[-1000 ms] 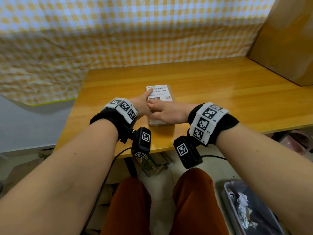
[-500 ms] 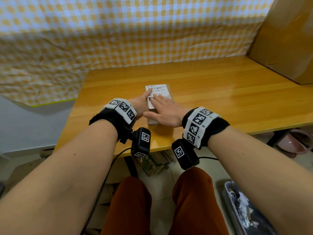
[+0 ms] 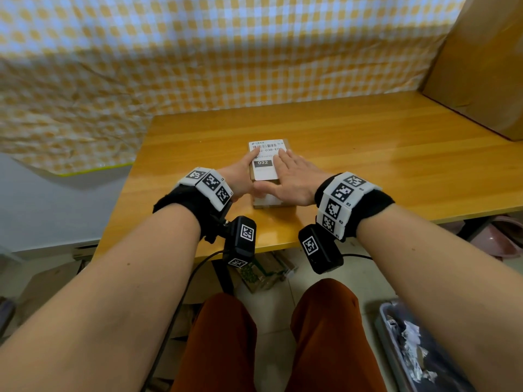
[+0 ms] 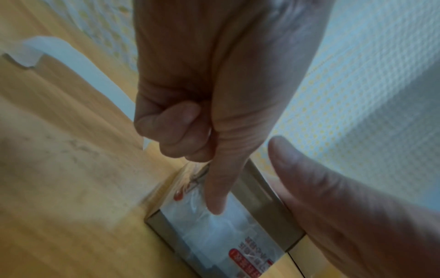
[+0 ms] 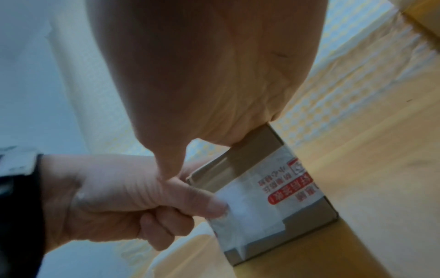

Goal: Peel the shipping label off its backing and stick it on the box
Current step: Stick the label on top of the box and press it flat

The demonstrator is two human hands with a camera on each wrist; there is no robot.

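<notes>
A small cardboard box point(image 3: 271, 203) stands on the wooden table point(image 3: 368, 154) near its front edge. The white shipping label point(image 3: 264, 171), with a barcode and "032", lies flat on the box's top. My left hand point(image 3: 239, 179) holds the box's left edge: the thumb rests on the label, the index finger point(image 4: 219, 188) lies straight against the taped side point(image 4: 214, 225), and the other fingers are curled. My right hand point(image 3: 294, 176) lies flat with straight fingers on the right part of the label and box top. Its palm point(image 5: 202, 75) presses on the box point(image 5: 309, 212).
A large cardboard carton point(image 3: 486, 66) stands at the table's back right corner. A yellow checked cloth point(image 3: 198, 52) hangs behind the table. On the floor at the lower right is a grey bin point(image 3: 418, 349) holding scraps.
My right hand has turned from lying across the label to pointing forward, and has slid to the right over it. More of the label shows now. The left hand has stayed put.
</notes>
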